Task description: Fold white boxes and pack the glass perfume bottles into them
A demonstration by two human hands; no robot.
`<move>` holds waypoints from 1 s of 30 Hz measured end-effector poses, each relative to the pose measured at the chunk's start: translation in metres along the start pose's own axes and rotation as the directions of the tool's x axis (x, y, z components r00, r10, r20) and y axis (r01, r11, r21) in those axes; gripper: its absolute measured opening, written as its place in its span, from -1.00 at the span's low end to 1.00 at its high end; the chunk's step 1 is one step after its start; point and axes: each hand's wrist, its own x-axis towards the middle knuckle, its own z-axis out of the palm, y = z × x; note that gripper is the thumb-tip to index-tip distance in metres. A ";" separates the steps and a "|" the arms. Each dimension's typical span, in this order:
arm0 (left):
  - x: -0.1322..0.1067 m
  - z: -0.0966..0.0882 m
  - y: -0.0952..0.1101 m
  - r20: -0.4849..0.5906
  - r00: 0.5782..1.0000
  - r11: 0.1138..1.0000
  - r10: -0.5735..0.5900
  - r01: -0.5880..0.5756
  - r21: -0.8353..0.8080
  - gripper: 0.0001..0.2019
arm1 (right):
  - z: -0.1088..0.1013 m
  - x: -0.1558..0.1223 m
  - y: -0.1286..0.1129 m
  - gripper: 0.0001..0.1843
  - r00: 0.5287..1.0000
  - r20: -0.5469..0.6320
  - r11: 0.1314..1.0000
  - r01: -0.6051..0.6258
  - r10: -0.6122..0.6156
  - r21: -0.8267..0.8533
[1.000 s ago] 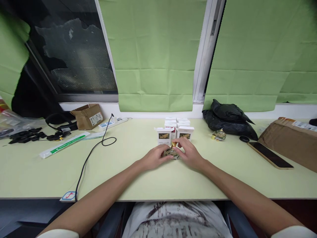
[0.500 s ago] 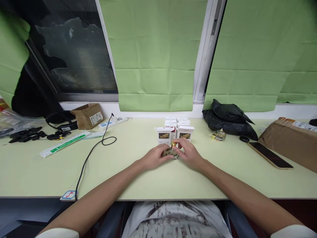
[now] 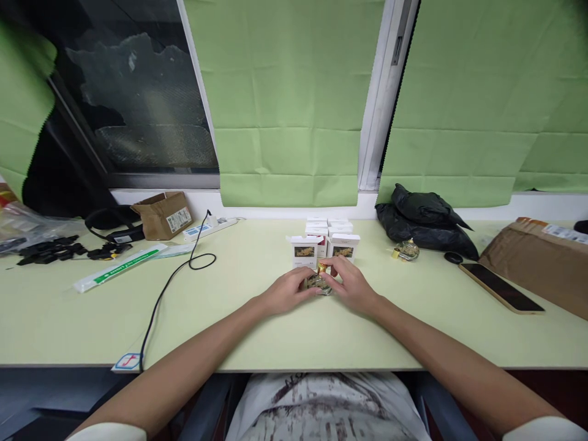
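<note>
A small glass bottle with a gold cap [image 3: 318,280] rests on the pale green table [image 3: 257,324], gripped from both sides. My left hand [image 3: 288,290] wraps its fingers round the bottle's left side. My right hand [image 3: 351,283] closes on its right side, with fingertips at the gold cap. Just behind the hands stand several small white boxes [image 3: 325,241], the front ones with their top flaps open. A second similar bottle [image 3: 406,250] lies further right on the table.
A black plastic bag [image 3: 425,222] lies at the back right, with a phone [image 3: 500,287] and a brown cardboard parcel [image 3: 537,260] further right. On the left are a black cable [image 3: 172,278], a power strip [image 3: 209,228], a small cardboard box [image 3: 162,215], black parts [image 3: 50,250].
</note>
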 end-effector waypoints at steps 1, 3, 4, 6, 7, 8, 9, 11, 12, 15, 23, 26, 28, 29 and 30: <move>0.000 0.000 0.000 0.001 1.000 1.000 0.000 0.000 0.000 -0.61 | 0.000 0.000 0.000 -0.73 1.000 0.000 1.000 0.001 -0.001 -0.003; 0.000 0.000 0.000 0.002 1.000 1.000 -0.003 0.003 0.001 -0.62 | 0.000 0.000 -0.001 -0.73 1.000 0.001 1.000 0.006 -0.006 -0.009; 0.000 0.000 0.000 0.003 1.000 1.000 -0.003 0.003 0.001 -0.62 | -0.001 0.000 -0.001 -0.73 1.000 0.002 1.000 0.011 -0.011 -0.009; 0.000 0.000 0.000 0.001 1.000 1.000 -0.003 0.003 0.002 -0.62 | -0.001 0.000 -0.001 -0.74 1.000 0.004 1.000 0.021 -0.021 -0.008; 0.000 0.000 0.000 -0.001 1.000 1.000 -0.003 0.003 0.002 -0.61 | -0.001 0.000 -0.001 -0.74 1.000 0.004 1.000 0.024 -0.024 -0.007; 0.000 0.000 0.000 -0.004 1.000 1.000 -0.003 0.003 0.002 -0.61 | -0.001 0.000 -0.001 -0.74 1.000 0.003 1.000 0.028 -0.028 -0.006; 0.000 0.000 0.000 -0.005 1.000 1.000 -0.004 0.004 0.001 -0.61 | 0.000 0.000 -0.001 -0.74 1.000 0.001 1.000 0.029 -0.029 -0.005; 0.000 0.000 0.001 -0.002 1.000 1.000 -0.006 0.006 0.000 -0.61 | 0.000 0.000 -0.001 -0.74 1.000 0.001 1.000 0.027 -0.027 -0.003; 0.000 0.000 0.001 0.000 1.000 1.000 -0.007 0.007 0.000 -0.61 | 0.000 0.000 -0.002 -0.74 1.000 0.001 1.000 0.024 -0.024 -0.002; 0.000 0.000 0.001 0.001 1.000 1.000 -0.009 0.009 0.001 -0.61 | 0.000 0.000 -0.002 -0.73 1.000 0.002 1.000 0.013 -0.013 0.004; 0.000 0.000 0.000 0.004 1.000 1.000 -0.010 0.010 -0.009 -0.64 | 0.002 -0.003 0.001 -0.70 1.000 -0.008 0.999 -0.006 0.006 0.031; -0.001 0.000 0.000 0.004 1.000 1.000 -0.007 0.007 -0.015 -0.63 | 0.003 -0.003 0.001 -0.70 1.000 -0.016 0.999 0.001 -0.001 0.039; -0.001 0.000 0.000 0.009 1.000 1.000 -0.010 0.010 -0.009 -0.63 | 0.003 -0.003 0.001 -0.70 1.000 -0.021 0.999 0.007 -0.006 0.046; -0.001 0.000 -0.001 0.012 1.000 1.000 -0.011 0.012 -0.007 -0.63 | 0.002 -0.003 0.001 -0.70 1.000 -0.022 0.999 0.007 -0.006 0.049; -0.001 0.000 -0.001 0.012 1.000 1.000 -0.012 0.012 -0.005 -0.63 | 0.002 -0.003 0.001 -0.69 1.000 -0.022 0.999 0.006 -0.005 0.051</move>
